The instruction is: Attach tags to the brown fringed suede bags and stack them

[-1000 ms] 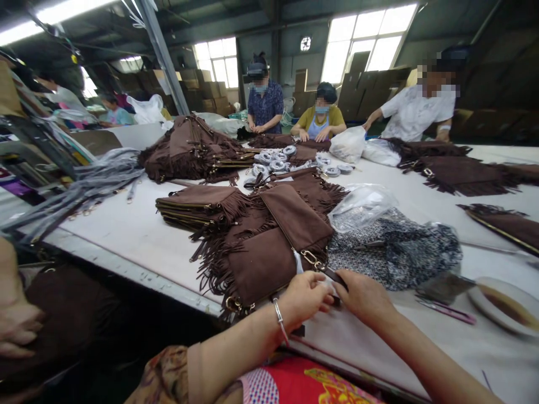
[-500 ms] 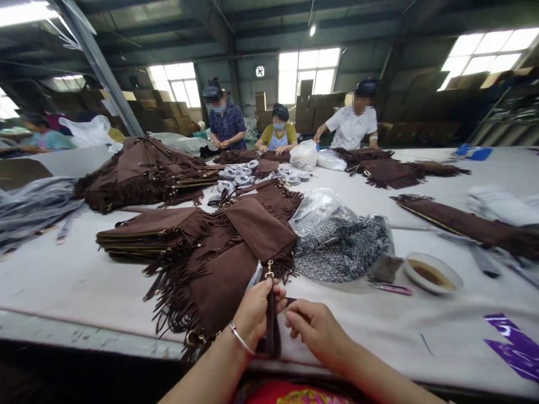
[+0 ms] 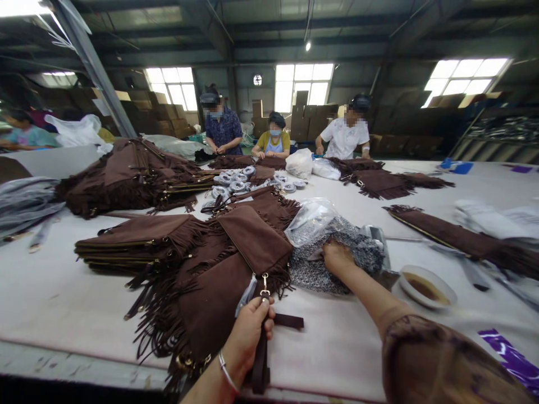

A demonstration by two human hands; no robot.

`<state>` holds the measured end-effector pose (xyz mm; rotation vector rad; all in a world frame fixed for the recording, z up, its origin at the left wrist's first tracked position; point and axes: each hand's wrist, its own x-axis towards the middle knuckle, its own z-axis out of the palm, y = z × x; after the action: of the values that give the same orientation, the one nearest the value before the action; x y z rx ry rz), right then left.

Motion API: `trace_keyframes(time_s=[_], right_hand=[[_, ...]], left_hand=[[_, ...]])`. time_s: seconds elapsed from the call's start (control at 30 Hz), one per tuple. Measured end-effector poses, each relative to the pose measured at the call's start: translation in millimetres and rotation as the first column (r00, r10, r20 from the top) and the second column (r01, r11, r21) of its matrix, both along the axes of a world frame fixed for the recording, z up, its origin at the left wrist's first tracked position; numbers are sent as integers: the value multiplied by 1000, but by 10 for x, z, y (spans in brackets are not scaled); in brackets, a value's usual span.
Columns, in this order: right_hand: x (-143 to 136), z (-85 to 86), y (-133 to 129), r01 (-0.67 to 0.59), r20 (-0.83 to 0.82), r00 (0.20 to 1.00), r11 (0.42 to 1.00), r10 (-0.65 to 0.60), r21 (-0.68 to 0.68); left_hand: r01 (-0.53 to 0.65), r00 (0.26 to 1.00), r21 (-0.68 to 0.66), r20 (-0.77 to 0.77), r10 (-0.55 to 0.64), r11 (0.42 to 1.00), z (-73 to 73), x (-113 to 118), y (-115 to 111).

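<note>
L hand (image 3: 251, 325) gripping brn strap (image 3: 260, 365) nr gold clasp (image 3: 265, 283); R hand (image 3: 338, 258) on b/w fabric (image 3: 318, 275), fingertips hidden, can't tell grip.

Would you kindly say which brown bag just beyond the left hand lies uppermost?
The slanting brown bag, its right corner beside the black-and-white patterned fabric: it covers part of the front bag, and no bag lies on it.

No legible text, brand, number or sign is found. The purple sheet (image 3: 508, 352) at lower right bears pale marks that cannot be made out. Any print on the pale paper (image 3: 100, 106) on the slanted post (image 3: 89, 63) or on the stacked cartons (image 3: 168, 116) is too small to read.
</note>
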<state>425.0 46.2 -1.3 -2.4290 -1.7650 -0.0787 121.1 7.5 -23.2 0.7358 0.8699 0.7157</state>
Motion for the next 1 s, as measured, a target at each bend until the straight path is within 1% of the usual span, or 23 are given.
trace_keyframes(time_s=[0.1, 0.23, 0.4, 0.6, 0.7, 0.77, 0.8, 0.83, 0.87, 0.9, 0.93, 0.97, 1.0], right_hand=[[12, 20, 86, -25, 15, 1000, 999, 26, -41], [15, 34, 43, -31, 34, 999, 999, 32, -33], [24, 53, -159, -19, 27, 999, 1000, 19, 5], [41, 113, -403, -162, -74, 984, 987, 162, 2], [-6, 191, -534, -149, -72, 986, 987, 153, 60], [-127, 283, -638, -112, -77, 989, 985, 123, 135], [-225, 339, -695, -107, -132, 983, 980, 130, 168], [-346, 397, -752, -114, -243, 957, 977, 157, 180], [-486, 452, -807, -133, -406, 894, 977, 191, 168], [-639, 498, -855, -165, -593, 776, 977, 214, 136], [-796, 528, -892, -212, -759, 617, 973, 207, 93], [-951, 538, -915, -263, -873, 458, 963, 171, 51], [-1098, 525, -921, -296, -934, 335, 955, 127, 23]], left_hand=[[15, 1000, -9, 16, -15, 1000, 2, -12, 5], [15, 1000, -5, 16, -15, 1000, 15, -6, 9], [18, 1000, -5, 4, -18, 1000, 20, 2, 14], [32, 999, -4, 9, -32, 999, 17, -14, -7], [39, 999, -32, 19, -39, 999, 44, -31, -19], [43, 998, -53, 36, -41, 998, 78, -47, -18], [44, 998, -63, 53, -41, 997, 99, -57, -15], [46, 996, -72, 76, -41, 996, 121, -68, -11], [51, 994, -80, 104, -42, 996, 142, -81, -6], [58, 989, -87, 140, -45, 995, 161, -93, -3], [67, 982, -92, 182, -49, 994, 177, -105, -2], [79, 972, -95, 226, -56, 992, 188, -116, -4], [97, 961, -94, 269, -69, 991, 195, -126, -10]])
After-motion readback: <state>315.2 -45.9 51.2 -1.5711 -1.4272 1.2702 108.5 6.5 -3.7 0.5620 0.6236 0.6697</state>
